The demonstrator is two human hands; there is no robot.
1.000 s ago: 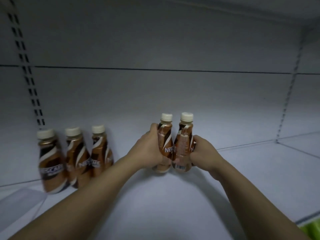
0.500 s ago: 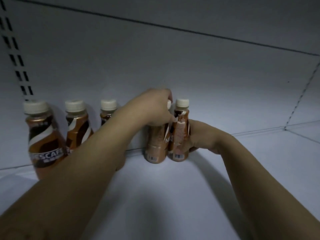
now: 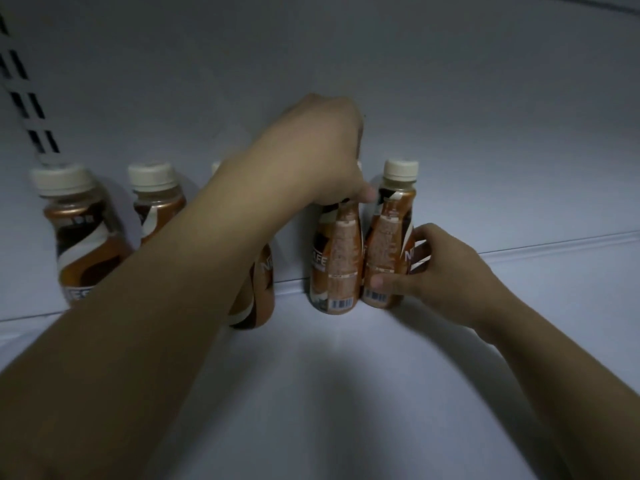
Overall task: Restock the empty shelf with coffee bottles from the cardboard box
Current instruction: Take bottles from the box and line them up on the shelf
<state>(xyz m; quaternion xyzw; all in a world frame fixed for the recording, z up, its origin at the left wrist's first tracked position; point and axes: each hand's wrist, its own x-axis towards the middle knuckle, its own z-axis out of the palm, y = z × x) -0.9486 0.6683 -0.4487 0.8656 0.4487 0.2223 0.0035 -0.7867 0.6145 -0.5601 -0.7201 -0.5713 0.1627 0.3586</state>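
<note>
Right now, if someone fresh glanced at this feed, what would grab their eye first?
The two hands working a pair of coffee bottles at the back of the white shelf: the left hand covers the top of the left bottle, the right hand grips the right bottle low on its side. Both bottles stand upright, touching, barcodes facing the camera. Further left, three more bottles line the back wall, partly hidden by the left forearm.
</note>
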